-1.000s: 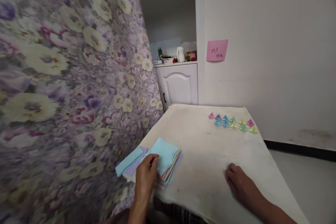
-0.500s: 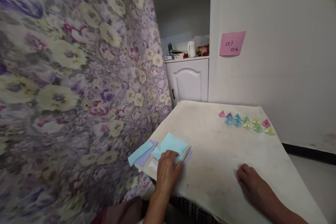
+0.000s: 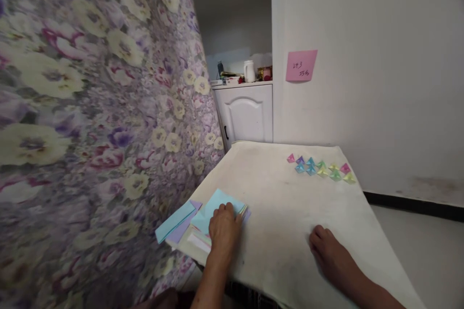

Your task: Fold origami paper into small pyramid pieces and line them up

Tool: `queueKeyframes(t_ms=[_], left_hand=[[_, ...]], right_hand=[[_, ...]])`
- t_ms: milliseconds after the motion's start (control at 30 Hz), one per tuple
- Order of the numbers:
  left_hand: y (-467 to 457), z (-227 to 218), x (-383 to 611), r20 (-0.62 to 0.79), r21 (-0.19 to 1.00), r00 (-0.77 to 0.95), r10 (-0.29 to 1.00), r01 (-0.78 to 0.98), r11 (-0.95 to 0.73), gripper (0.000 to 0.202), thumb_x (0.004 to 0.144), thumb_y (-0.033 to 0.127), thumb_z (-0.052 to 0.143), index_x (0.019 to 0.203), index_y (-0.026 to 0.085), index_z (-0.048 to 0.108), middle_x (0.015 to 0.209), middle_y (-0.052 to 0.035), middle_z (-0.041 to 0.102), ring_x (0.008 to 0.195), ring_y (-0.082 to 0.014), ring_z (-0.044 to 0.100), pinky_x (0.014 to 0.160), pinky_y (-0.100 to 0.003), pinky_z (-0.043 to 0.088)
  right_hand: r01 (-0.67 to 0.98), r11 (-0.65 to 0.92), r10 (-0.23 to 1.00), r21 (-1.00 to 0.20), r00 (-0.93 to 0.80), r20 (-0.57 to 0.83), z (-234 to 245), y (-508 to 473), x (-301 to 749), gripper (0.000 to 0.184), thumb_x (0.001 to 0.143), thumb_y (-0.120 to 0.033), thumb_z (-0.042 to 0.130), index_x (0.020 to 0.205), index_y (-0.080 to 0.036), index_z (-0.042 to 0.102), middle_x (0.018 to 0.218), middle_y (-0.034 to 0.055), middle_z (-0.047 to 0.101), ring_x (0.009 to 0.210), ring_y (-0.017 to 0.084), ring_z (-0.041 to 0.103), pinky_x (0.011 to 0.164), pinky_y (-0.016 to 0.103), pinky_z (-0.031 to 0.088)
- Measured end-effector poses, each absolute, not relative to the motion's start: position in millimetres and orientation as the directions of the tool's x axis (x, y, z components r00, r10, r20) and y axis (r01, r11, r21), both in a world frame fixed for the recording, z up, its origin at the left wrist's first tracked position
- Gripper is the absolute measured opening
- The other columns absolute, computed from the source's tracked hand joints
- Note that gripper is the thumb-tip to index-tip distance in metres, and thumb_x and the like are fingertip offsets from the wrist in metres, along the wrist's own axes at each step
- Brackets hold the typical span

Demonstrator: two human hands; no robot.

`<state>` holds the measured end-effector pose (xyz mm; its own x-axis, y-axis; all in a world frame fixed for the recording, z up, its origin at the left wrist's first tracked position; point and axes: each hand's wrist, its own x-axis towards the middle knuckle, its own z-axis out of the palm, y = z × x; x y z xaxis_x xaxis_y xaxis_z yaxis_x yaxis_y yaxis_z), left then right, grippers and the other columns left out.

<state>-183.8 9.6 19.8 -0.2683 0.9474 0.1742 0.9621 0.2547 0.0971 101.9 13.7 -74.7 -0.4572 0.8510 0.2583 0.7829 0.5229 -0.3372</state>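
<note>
My left hand (image 3: 225, 229) rests on a pile of coloured paper, its fingers curled and pressed together on the light-blue sheet (image 3: 219, 200) at the top. Edges of other colours show beneath that sheet, on the right and front sides. How much of the paper lies under the fingertips is hidden. Beside the pile, to the left, a light-blue paper strip (image 3: 176, 220) lies over a purple sheet (image 3: 185, 226). My right hand (image 3: 326, 247) is on the cream tablecloth (image 3: 275, 231), loosely balled, with nothing visible in it.
Small folded-paper pieces (image 3: 311, 169) in several colours stand in two rows at the table's back right. A floral curtain (image 3: 108, 106) borders the left side. Behind the table are a white cabinet (image 3: 246, 115) and a wall with a pink note (image 3: 301, 65).
The view has turned a little to the right, so everything sits further left. My left fingers have curled in more on the top sheet. The right hand keeps its pose.
</note>
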Motion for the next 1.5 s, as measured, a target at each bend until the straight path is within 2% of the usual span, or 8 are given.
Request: queueKeyframes(t_ms=[433,900,1067,1233,1333,1400,1467,1500], left_hand=[[16.3,23.5,-182.6,0.116,0.056,-0.279,0.953,0.96,0.274,0.023,0.081,0.029,0.042,0.095,0.015,0.054,0.098,-0.0121,0.059,0.09,-0.0242,0.055,0.069,-0.031,0.038],[11.2,26.2,-182.8,0.299,-0.032,-0.274,0.914,0.954,0.297,0.017,0.081,0.018,0.035,0.078,0.019,0.052,0.082,-0.0078,0.059,0.078,-0.0231,0.056,0.057,-0.029,0.035],[-1.2,36.7,-169.1,0.4,0.082,-0.238,0.885,0.971,0.224,0.015,0.084,0.021,0.036,0.075,0.021,0.048,0.079,-0.0052,0.057,0.079,-0.0209,0.056,0.058,-0.028,0.037],[-7.7,25.6,-138.7,0.489,0.295,-0.079,0.869,0.952,-0.079,0.016,0.089,0.022,0.033,0.094,0.024,0.048,0.091,-0.0035,0.06,0.081,-0.0166,0.059,0.068,-0.026,0.044],[-5.4,11.4,-114.6,0.51,0.31,0.126,0.851,0.896,-0.318,0.024,0.088,0.018,0.034,0.106,0.025,0.047,0.101,-0.0058,0.062,0.091,-0.0175,0.061,0.073,-0.027,0.048],[-3.1,5.1,-98.4,0.513,0.305,0.239,0.824,0.847,-0.435,0.028,0.087,0.014,0.033,0.11,0.025,0.047,0.106,-0.0062,0.062,0.096,-0.017,0.06,0.077,-0.027,0.05],[-1.1,3.0,-83.8,0.506,0.295,0.319,0.802,0.809,-0.508,0.03,0.086,0.012,0.034,0.11,0.024,0.048,0.105,-0.0064,0.063,0.095,-0.0165,0.061,0.078,-0.026,0.051],[-0.2,3.3,-77.5,0.505,0.292,0.345,0.791,0.794,-0.533,0.031,0.086,0.011,0.034,0.109,0.024,0.049,0.105,-0.0064,0.063,0.095,-0.0163,0.061,0.078,-0.026,0.052]], right_hand=[[0.805,0.494,0.868,-0.329,-0.43,0.249,-73.6,16.2,101.3,0.019,0.082,-0.004,0.038,0.077,-0.017,0.051,0.089,0.0076,0.049,0.08,0.02,0.045,0.067,0.029,0.037],[0.809,0.462,0.885,-0.364,-0.393,0.249,-64.4,14.9,101.0,0.018,0.077,-0.003,0.044,0.076,-0.019,0.054,0.089,0.0069,0.051,0.081,0.02,0.046,0.067,0.028,0.037],[0.812,0.452,0.892,-0.37,-0.398,0.217,-63.1,14.7,100.9,0.019,0.076,-0.002,0.043,0.076,-0.018,0.053,0.09,0.0073,0.051,0.082,0.02,0.047,0.069,0.028,0.038],[0.778,0.43,0.902,-0.459,-0.388,0.187,-58.4,14.7,105.7,0.019,0.073,-0.003,0.044,0.077,-0.018,0.055,0.092,0.0075,0.052,0.084,0.02,0.048,0.071,0.029,0.039],[0.655,0.367,0.922,-0.661,-0.352,0.163,-48.3,17.5,110.6,0.016,0.073,-0.008,0.047,0.08,-0.019,0.057,0.091,0.0058,0.054,0.084,0.019,0.05,0.075,0.03,0.04],[0.453,0.256,0.943,-0.854,-0.312,0.117,-39.5,21.6,113.3,0.013,0.081,-0.022,0.047,0.083,-0.019,0.059,0.086,0.0045,0.057,0.082,0.018,0.053,0.077,0.032,0.041],[0.117,-0.04,0.949,-0.992,-0.307,-0.074,-30.5,26.5,115.7,0.03,0.085,-0.042,0.043,0.087,-0.018,0.06,0.085,0.0056,0.061,0.08,0.019,0.056,0.071,0.032,0.044],[-0.082,-0.191,0.94,-0.978,-0.301,-0.159,-26.1,28.9,117.2,0.038,0.084,-0.05,0.041,0.092,-0.018,0.06,0.089,0.0069,0.062,0.081,0.019,0.058,0.071,0.032,0.045]])
